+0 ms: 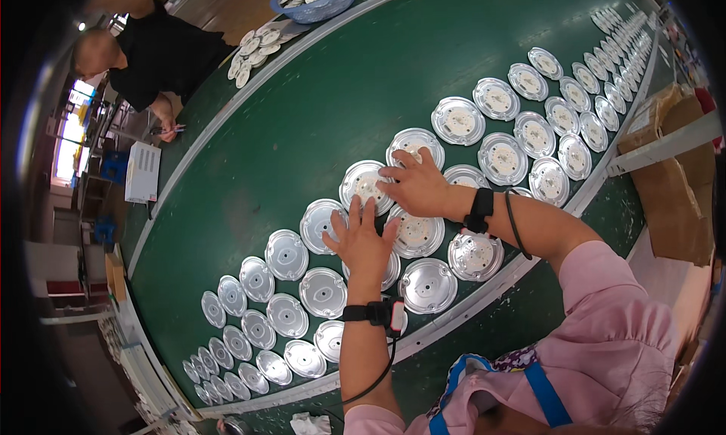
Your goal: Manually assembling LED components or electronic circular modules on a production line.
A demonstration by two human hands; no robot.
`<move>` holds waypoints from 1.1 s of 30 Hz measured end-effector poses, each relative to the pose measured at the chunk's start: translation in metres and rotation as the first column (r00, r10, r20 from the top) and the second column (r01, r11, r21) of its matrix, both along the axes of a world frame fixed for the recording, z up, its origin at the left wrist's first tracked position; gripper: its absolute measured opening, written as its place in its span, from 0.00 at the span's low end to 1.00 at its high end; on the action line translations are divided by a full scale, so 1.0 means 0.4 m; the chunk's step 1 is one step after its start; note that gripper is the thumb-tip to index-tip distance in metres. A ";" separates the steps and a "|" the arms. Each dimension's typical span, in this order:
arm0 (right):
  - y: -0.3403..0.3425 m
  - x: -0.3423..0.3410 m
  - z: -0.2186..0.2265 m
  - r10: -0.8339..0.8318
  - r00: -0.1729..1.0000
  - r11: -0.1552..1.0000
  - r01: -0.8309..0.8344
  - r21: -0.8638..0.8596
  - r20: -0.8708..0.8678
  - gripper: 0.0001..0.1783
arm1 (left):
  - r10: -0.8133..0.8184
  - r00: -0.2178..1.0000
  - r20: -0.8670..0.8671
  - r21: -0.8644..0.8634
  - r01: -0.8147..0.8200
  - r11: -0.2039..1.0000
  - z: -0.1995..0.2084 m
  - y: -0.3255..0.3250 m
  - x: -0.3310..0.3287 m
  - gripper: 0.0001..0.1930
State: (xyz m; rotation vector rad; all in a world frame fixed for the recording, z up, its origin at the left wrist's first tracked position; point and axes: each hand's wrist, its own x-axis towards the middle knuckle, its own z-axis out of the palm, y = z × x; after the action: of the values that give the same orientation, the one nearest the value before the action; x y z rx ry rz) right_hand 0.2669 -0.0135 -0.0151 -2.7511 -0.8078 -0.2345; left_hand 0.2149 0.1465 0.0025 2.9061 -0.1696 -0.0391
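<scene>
Round silver metal plates lie in rows along a green table. My left hand (363, 242) reaches up over the middle row, fingers spread, its fingertips at the lower edge of a plate with a white round board (361, 184) in it. From the right, my right hand (417, 184) comes over the same plate. Its fingers are apart, some at that plate's right side and others over the neighbouring plate (414, 139) above. Whether the fingertips press on the board I cannot tell. A bare silver plate (323, 222) lies just left of my left hand.
Plates with white boards (503, 159) run on to the far right; bare plates (287, 314) continue to the lower left. Across the table a person in black holds a small tool, near loose white boards (253, 53) and a blue basket (321, 8). A cardboard box (673, 178) stands at right.
</scene>
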 end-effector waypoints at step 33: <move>0.008 0.004 -0.001 -0.031 0.996 0.998 0.026 -0.065 -0.081 0.15 | 0.015 0.998 -0.054 -0.023 -0.016 1.000 -0.009 0.000 0.004 0.30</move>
State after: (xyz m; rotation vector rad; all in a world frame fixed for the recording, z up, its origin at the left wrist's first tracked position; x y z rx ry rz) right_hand 0.2685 -0.0104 -0.0153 -2.8125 -0.7682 -0.1020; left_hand 0.2165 0.1464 -0.0010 2.8788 -0.1377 -0.1120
